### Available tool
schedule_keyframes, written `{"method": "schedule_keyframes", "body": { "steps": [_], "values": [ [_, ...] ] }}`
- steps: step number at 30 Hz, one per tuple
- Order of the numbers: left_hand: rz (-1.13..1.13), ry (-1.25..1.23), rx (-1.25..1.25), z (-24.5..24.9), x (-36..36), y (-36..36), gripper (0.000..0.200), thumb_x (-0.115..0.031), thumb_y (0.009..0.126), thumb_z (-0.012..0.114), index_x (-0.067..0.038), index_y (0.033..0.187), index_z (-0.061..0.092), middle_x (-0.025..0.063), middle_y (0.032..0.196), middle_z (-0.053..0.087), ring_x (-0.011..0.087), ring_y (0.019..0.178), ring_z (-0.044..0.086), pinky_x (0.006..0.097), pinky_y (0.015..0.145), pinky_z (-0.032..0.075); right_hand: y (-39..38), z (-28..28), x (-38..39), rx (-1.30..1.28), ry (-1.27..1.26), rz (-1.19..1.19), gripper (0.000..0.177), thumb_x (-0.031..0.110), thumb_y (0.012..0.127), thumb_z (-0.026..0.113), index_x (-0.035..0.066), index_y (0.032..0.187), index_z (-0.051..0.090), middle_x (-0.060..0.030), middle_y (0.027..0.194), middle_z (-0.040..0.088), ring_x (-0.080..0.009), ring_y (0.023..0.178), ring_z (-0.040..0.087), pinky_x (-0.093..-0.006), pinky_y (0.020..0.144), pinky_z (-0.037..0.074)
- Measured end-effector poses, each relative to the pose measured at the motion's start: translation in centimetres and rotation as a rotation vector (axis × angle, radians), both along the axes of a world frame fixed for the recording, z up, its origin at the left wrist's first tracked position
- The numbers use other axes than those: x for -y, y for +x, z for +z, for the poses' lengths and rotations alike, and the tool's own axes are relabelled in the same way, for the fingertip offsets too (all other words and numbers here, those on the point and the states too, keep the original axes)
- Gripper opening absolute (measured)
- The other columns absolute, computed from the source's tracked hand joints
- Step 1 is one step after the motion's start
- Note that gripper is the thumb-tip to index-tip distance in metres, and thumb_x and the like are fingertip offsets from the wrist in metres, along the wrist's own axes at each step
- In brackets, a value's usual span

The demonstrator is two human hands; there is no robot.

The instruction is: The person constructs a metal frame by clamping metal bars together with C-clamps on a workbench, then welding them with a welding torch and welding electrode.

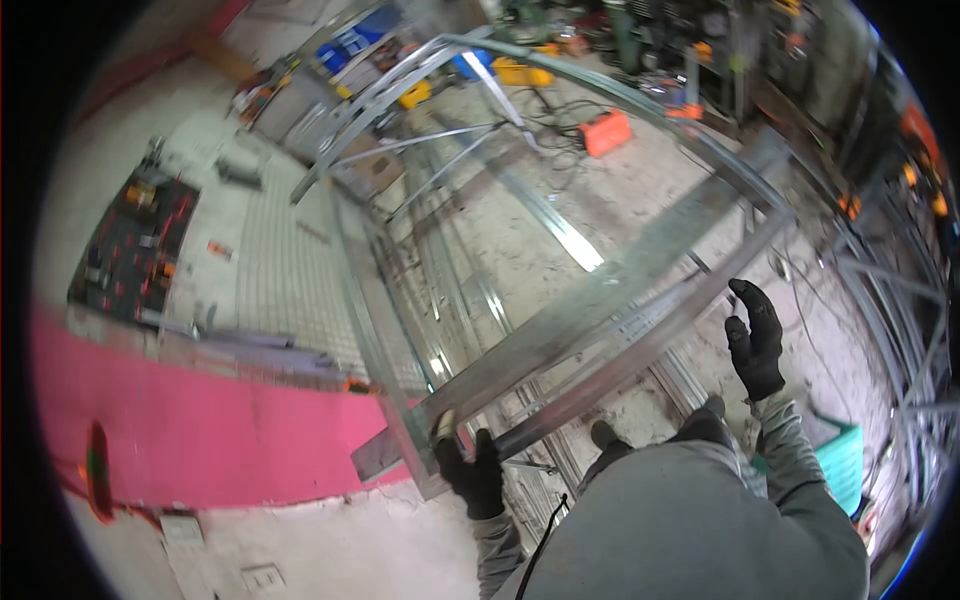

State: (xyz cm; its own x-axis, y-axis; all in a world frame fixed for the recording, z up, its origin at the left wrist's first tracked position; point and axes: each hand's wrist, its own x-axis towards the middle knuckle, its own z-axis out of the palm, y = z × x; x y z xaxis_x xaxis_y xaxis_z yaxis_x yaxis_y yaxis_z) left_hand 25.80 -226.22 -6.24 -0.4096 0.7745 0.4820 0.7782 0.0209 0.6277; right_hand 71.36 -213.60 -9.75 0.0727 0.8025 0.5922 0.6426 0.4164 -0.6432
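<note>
A large metal frame (590,310) of grey square tubes stands in front of me, its near beams running diagonally from lower left to upper right. My left hand (470,475), in a black glove, is at the frame's lower left corner, with thumb and fingers apart around the end of a tube; whether it grips the tube is hard to tell. To the right of the lower beam (650,345), my right hand (757,340), also in a black glove, is raised with its fingers curved and apart. Nothing shows between them.
An orange case (605,132) and cables lie on the floor beyond the frame. A teal crate (840,467) is at my right, near stacked metal tubes (880,300). At left are a pink wall panel (200,430) and a dark board with tools (135,245).
</note>
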Motion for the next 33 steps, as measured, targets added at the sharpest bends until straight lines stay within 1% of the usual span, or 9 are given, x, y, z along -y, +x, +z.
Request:
{"method": "schedule_keyframes", "body": {
  "steps": [5, 9, 11, 13, 17, 20, 25, 30, 33],
  "values": [
    [-0.456, -0.141, 0.258, 0.6, -7.0, 15.4, 0.043, 0.001, 0.088, 0.073, 0.001, 0.131, 0.069, 0.0187, 0.130, 0.071, 0.0332, 0.126, 0.066, 0.0432, 0.110, 0.050, 10.9, -9.5, 7.7, -0.466, -0.538, -0.376, 0.047, 0.036, 0.104, 0.069, 0.002, 0.136, 0.067, -0.0180, 0.124, 0.074, -0.0259, 0.109, 0.071, -0.0384, 0.092, 0.057],
    [-0.906, -0.182, 0.026, 1.0, -12.1, 26.1, 0.035, 0.001, 0.094, 0.058, 0.005, 0.127, 0.069, 0.0158, 0.122, 0.074, 0.0288, 0.105, 0.073, 0.0438, 0.093, 0.058, 21.6, -22.9, 17.2, 0.547, -0.802, -0.103, 0.019, 0.021, 0.101, 0.063, 0.008, 0.114, 0.069, -0.0161, 0.098, 0.071, -0.0361, 0.091, 0.071, -0.0468, 0.077, 0.059],
    [-1.061, -0.186, -0.107, 1.7, -14.1, 31.4, 0.033, 0.002, 0.094, 0.061, 0.004, 0.125, 0.071, 0.0138, 0.115, 0.075, 0.0233, 0.097, 0.072, 0.0391, 0.087, 0.058, 23.1, -22.7, 22.0, 0.425, -0.821, -0.158, 0.017, 0.023, 0.100, 0.063, 0.008, 0.107, 0.068, -0.0170, 0.093, 0.069, -0.0376, 0.091, 0.070, -0.0486, 0.075, 0.057],
    [-1.107, -0.419, 0.125, 1.6, -15.3, 36.4, 0.028, -0.005, 0.092, 0.075, 0.001, 0.119, 0.073, 0.0165, 0.110, 0.074, 0.0292, 0.095, 0.073, 0.0397, 0.086, 0.057, 24.3, -19.6, 25.1, -0.544, -0.952, -0.403, 0.028, 0.033, 0.102, 0.064, 0.006, 0.102, 0.069, -0.0175, 0.091, 0.071, -0.0347, 0.086, 0.069, -0.0450, 0.073, 0.054],
    [-1.252, -0.552, 0.129, 2.9, -17.8, 45.0, 0.032, -0.005, 0.090, 0.076, 0.000, 0.122, 0.073, 0.0153, 0.112, 0.074, 0.0291, 0.095, 0.073, 0.0385, 0.085, 0.057, 28.3, -13.4, 25.9, -0.728, -1.130, -0.659, 0.036, 0.040, 0.103, 0.064, 0.004, 0.108, 0.072, -0.0105, 0.088, 0.070, -0.0220, 0.079, 0.065, -0.0398, 0.075, 0.052],
    [-1.406, -0.366, 0.013, 1.6, -20.2, 49.2, 0.033, 0.000, 0.093, 0.071, 0.002, 0.127, 0.072, 0.0099, 0.104, 0.073, 0.0108, 0.072, 0.064, 0.0289, 0.064, 0.052, 31.3, -15.0, 25.7, -0.784, -1.069, -0.800, 0.039, 0.040, 0.102, 0.066, 0.004, 0.116, 0.073, -0.0070, 0.089, 0.070, -0.0191, 0.076, 0.063, -0.0376, 0.071, 0.051],
    [-1.376, -0.316, 0.040, 0.8, -24.1, 53.7, 0.033, 0.002, 0.092, 0.073, 0.002, 0.125, 0.072, 0.0129, 0.110, 0.074, 0.0141, 0.080, 0.070, 0.0301, 0.069, 0.056, 35.5, -17.2, 22.5, -0.880, -1.012, -0.708, 0.045, 0.043, 0.102, 0.068, 0.004, 0.123, 0.072, -0.0031, 0.092, 0.069, -0.0141, 0.077, 0.060, -0.0328, 0.071, 0.049],
    [-0.830, -0.195, 0.378, -2.0, -31.5, 56.3, 0.027, -0.004, 0.098, 0.068, 0.003, 0.124, 0.070, 0.0055, 0.099, 0.070, 0.0102, 0.077, 0.063, 0.0275, 0.067, 0.053, 41.8, -20.2, 17.2, -0.732, -0.954, -0.428, 0.039, 0.039, 0.108, 0.062, 0.010, 0.133, 0.066, -0.0017, 0.106, 0.074, -0.0128, 0.087, 0.068, -0.0289, 0.073, 0.052],
    [-0.514, -0.100, 0.330, -4.5, -37.4, 56.8, 0.027, -0.008, 0.100, 0.065, 0.003, 0.125, 0.068, 0.0058, 0.099, 0.071, 0.0108, 0.080, 0.064, 0.0283, 0.068, 0.053, 47.4, -22.4, 13.5, -0.921, -1.057, -0.395, 0.028, 0.005, 0.099, 0.057, 0.004, 0.123, 0.070, -0.0105, 0.112, 0.069, -0.0172, 0.104, 0.068, -0.0340, 0.087, 0.059]
  ]
}}
